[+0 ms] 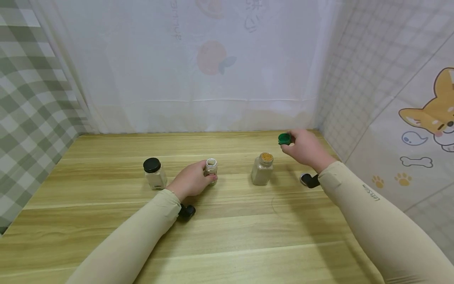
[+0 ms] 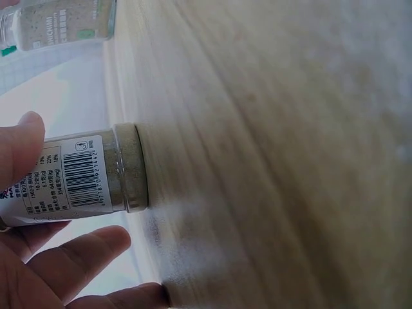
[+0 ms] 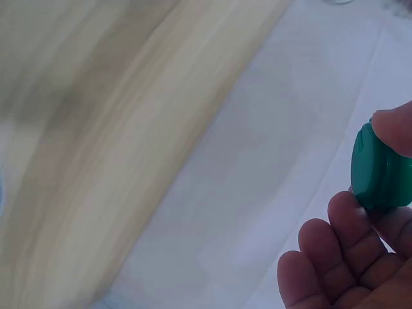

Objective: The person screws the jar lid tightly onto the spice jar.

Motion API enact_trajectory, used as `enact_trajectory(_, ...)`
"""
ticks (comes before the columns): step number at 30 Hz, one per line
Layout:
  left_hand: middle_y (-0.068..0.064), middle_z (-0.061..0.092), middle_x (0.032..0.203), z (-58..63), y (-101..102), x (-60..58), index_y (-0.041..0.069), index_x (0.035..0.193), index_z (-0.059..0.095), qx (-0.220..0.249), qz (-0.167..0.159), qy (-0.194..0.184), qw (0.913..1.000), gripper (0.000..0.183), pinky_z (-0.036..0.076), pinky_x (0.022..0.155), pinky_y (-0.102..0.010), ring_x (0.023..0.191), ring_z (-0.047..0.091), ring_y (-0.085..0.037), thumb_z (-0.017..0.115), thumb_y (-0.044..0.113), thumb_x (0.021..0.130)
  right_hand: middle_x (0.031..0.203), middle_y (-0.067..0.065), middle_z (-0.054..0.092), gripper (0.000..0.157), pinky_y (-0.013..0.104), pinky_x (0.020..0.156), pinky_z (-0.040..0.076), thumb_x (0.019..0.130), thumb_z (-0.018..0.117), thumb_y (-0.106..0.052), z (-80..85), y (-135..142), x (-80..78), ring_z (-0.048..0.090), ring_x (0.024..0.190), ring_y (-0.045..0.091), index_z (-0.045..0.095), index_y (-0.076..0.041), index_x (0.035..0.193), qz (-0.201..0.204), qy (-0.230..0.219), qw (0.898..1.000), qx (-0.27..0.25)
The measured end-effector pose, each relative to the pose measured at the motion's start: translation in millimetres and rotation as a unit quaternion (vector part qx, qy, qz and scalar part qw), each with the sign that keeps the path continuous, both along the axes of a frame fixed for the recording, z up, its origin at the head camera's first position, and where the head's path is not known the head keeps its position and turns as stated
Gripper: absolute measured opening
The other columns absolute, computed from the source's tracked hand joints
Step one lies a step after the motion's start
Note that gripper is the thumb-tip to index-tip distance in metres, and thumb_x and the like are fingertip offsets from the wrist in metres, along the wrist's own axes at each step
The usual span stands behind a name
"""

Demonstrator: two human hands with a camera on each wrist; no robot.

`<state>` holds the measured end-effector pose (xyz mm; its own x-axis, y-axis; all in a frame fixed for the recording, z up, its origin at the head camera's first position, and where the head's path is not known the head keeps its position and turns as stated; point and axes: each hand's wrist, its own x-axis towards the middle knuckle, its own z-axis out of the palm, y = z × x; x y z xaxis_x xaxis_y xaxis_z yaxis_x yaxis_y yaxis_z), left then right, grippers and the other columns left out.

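Observation:
My left hand (image 1: 193,179) grips a small clear spice jar (image 1: 211,167) that stands upright and uncapped on the table. In the left wrist view its label with a barcode (image 2: 82,177) shows, and a powder fills the bottom. My right hand (image 1: 306,148) pinches a green cap (image 1: 284,139) between thumb and fingers, raised above the table at the back right. Between the hands stands a square glass jar (image 1: 261,171) with pale contents and an uncovered, orange-brown top. Left of my left hand is a jar with a black lid (image 1: 152,165).
The wooden table (image 1: 227,236) ends at a white curtain (image 1: 198,86) behind. A checked cloth (image 1: 28,98) hangs on the left, and a printed curtain with a cartoon dog (image 1: 438,118) on the right. Each wrist carries a black camera mount (image 1: 186,212).

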<state>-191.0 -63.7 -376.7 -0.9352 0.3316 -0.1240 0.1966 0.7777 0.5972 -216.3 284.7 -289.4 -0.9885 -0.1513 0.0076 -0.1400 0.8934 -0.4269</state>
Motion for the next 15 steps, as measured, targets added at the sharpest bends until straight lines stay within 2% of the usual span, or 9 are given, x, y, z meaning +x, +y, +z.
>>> enact_trajectory(4,-0.008,0.070,0.126,-0.3,-0.7,-0.5,0.019,0.120,0.063,-0.003,0.001,0.002,1.0000,0.027,0.049,0.109,-0.052,0.122,0.064,-0.029,0.068,0.039,0.103,0.123,0.019,0.073,0.017,0.048,0.094,0.051,0.102,0.062,-0.019,12.0,-18.3,7.1,0.066,0.117,0.035,0.066,-0.005,0.110,0.012,0.015,1.000,-0.009)
enact_trajectory(10,-0.009,0.070,0.127,-0.6,0.1,-0.4,0.018,0.122,0.062,-0.005,0.001,0.001,1.0000,0.029,0.049,0.110,-0.052,0.124,0.064,-0.030,0.068,0.039,0.103,0.121,0.018,0.074,0.022,0.051,0.099,0.053,0.099,0.065,-0.017,21.8,-46.3,14.9,0.068,0.118,0.036,0.070,-0.003,0.116,0.047,0.042,0.998,-0.005)
enact_trajectory(15,-0.009,0.069,0.127,-1.5,0.4,-0.8,0.018,0.122,0.062,-0.006,0.000,0.004,1.0000,0.029,0.049,0.110,-0.052,0.125,0.064,-0.030,0.068,0.039,0.103,0.120,0.016,0.072,0.025,0.050,0.100,0.052,0.096,0.068,-0.015,23.2,-64.5,18.2,0.066,0.116,0.035,0.071,-0.003,0.118,0.058,0.047,0.997,0.004)
